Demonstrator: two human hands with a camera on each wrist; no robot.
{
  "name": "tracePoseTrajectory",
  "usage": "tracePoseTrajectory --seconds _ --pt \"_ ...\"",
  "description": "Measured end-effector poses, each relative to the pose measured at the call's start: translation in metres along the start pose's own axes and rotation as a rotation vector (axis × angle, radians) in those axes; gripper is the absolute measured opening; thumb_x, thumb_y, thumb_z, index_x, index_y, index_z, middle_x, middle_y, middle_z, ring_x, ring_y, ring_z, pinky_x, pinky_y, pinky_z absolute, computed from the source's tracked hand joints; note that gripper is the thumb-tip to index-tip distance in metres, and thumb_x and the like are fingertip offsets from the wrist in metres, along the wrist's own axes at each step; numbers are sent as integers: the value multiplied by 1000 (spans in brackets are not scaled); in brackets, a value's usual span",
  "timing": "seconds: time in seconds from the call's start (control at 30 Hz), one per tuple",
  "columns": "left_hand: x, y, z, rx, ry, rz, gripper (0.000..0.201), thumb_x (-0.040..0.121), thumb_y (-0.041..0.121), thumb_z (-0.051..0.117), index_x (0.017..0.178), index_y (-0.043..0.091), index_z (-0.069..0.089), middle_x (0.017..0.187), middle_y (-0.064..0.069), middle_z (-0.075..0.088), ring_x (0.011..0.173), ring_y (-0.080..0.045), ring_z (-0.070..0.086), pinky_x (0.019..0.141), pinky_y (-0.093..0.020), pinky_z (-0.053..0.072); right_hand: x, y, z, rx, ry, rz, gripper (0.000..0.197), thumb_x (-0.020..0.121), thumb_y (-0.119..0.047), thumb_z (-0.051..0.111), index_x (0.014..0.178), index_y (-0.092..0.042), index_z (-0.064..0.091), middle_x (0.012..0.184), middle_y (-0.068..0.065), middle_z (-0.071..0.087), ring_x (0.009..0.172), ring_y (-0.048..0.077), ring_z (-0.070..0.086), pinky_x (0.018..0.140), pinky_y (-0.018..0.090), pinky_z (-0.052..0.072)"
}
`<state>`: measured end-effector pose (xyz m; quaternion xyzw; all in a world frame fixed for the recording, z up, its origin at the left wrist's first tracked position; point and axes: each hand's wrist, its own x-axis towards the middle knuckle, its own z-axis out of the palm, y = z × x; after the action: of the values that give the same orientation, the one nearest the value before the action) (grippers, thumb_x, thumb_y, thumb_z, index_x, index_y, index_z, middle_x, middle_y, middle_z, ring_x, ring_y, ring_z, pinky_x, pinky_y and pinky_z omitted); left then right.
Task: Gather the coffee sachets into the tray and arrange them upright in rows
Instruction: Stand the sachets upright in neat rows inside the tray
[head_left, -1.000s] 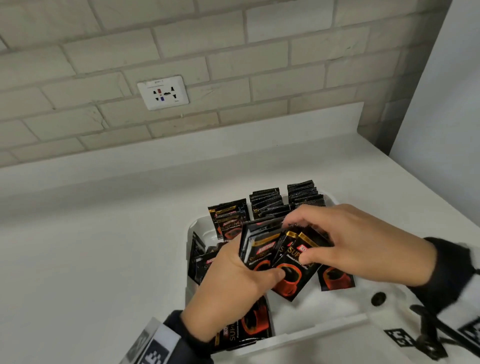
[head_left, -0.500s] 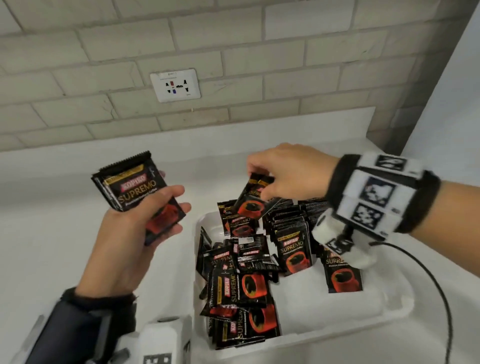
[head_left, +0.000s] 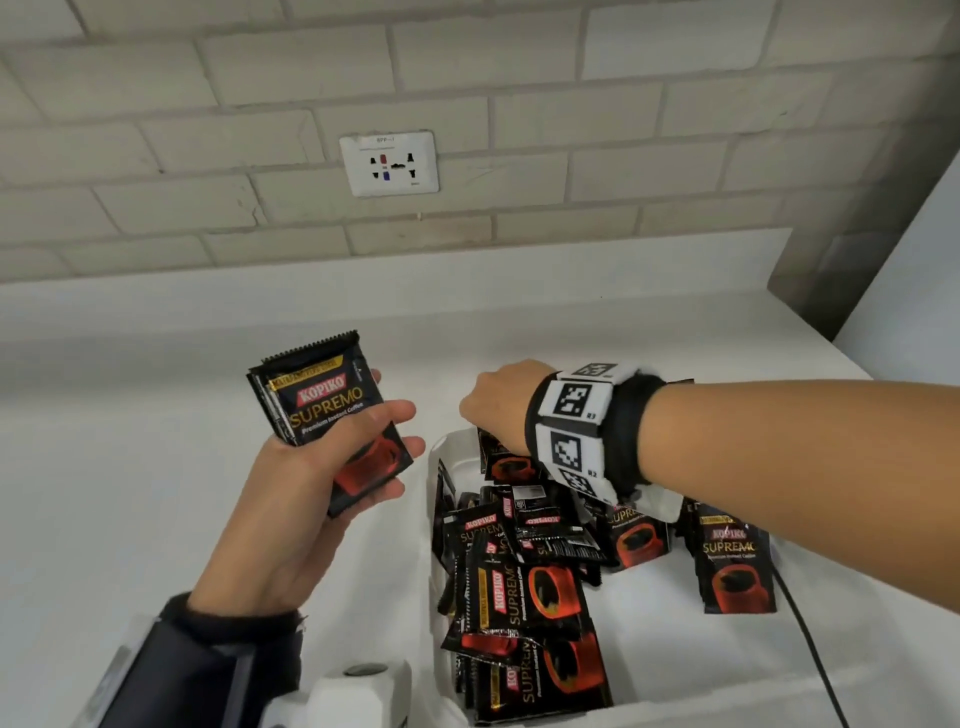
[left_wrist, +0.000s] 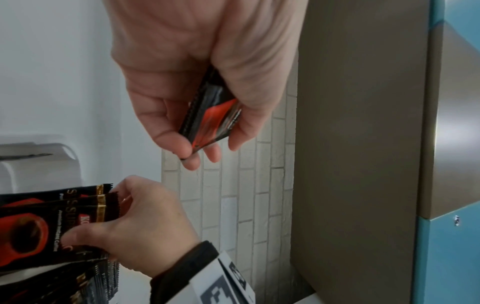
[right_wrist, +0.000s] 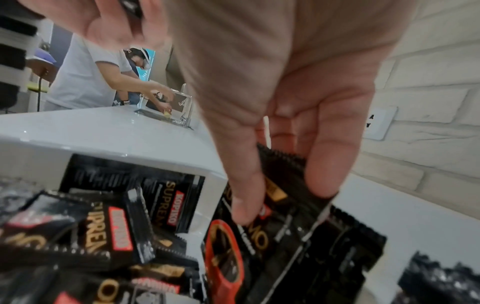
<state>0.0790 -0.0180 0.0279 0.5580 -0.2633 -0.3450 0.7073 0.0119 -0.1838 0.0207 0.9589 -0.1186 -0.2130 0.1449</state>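
The left hand (head_left: 311, 483) holds a small stack of sachets (head_left: 332, 415) upright above the bench (head_left: 130, 467), just left of the tray (head_left: 436, 457), fingers curled across the front and thumb behind. The right hand (head_left: 498, 400) reaches down into the far left corner of the tray, thumb and fingers pinching the top edge of a standing sachet (right_wrist: 283, 185), as the right wrist view shows. Most loose sachets (head_left: 524, 587) lie tumbled flat along the tray's left side, and a few already stand at the back and right. The step in hand looks like seating a sachet upright into a back row. To do it well, the right hand should press it snug against its neighbours before letting go, so it cannot tip forward. The left hand's stack should stay squared, all faces one way, ready to feed in next. The fallen heap in front ought to be cleared, or it will crowd each new row.
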Motion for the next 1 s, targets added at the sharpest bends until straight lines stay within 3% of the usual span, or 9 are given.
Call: tracePoseTrajectory --seconds 0.1,0.3,0.37,0.5,0.57,0.67,0.77,0.87,1.0 --pt "2 -1 2 -2 -20 -29 34 60 22 63 94 22 64 79 0 74 66 -16 71 47 -20 53 6 -1 5 17 -17 1 26 89 -8 55 114 -3 54 109 13 59 90 26 62 48 25 35" --pt "8 -4 -1 0 -53 -64 33 60 25 63 92 21 65 79 -1 74 66 -16 71 46 -21 53 -2 9 0 131 87 41 42 80 -16 69 112 -8 43 86 6 50 58 15 42 43 25 28" --pt "10 -5 -2 -12 -55 -73 36 57 28 67 92 23 67 81 -2 74 67 -17 71 46 -21 53 -5 13 -4 100 73 57 49 77 -24 74 112 -10 43 93 5 54 65 17 48 44 25 30" --pt "14 -9 -1 -74 -31 -123 32 69 27 58 100 19 62 81 -3 74 64 -17 70 42 -21 51 -10 17 -9 79 67 81 50 77 -34 72 115 -15 45 104 1 54 77 19 48 49 23 30" --pt "16 -12 0 -126 -19 -155 24 83 29 52 101 17 62 83 -5 74 63 -19 70 41 -22 52 -12 18 -6 93 102 80 43 79 -35 70 111 -15 48 98 0 53 78 18 48 50 23 31" --pt "16 -15 0 -201 -22 -196 31 93 31 39 103 12 62 86 -10 74 62 -23 70 41 -24 53 -13 17 2 83 135 71 28 83 -32 66 100 -15 52 98 1 59 74 18 50 53 24 35" --pt "16 -19 4 -233 -58 -222 33 95 27 35 104 9 61 87 -13 73 61 -27 70 41 -26 53 -16 18 2 123 147 97 32 84 -35 65 104 -16 49 98 0 56 76 18 49 54 25 35" --pt "15 -24 10 -211 -74 -253 25 95 19 38 103 9 59 89 -13 73 67 -28 71 45 -29 56 -27 26 -11 232 240 165 37 84 -44 61 109 -20 49 92 -4 50 81 17 47 64 29 35" --pt "13 -29 24 -153 -120 -268 28 75 17 55 100 6 62 88 -14 73 70 -27 71 46 -30 56 -55 43 -27 563 376 206 22 88 -45 55 96 -24 54 82 -11 52 74 12 52 67 26 35"
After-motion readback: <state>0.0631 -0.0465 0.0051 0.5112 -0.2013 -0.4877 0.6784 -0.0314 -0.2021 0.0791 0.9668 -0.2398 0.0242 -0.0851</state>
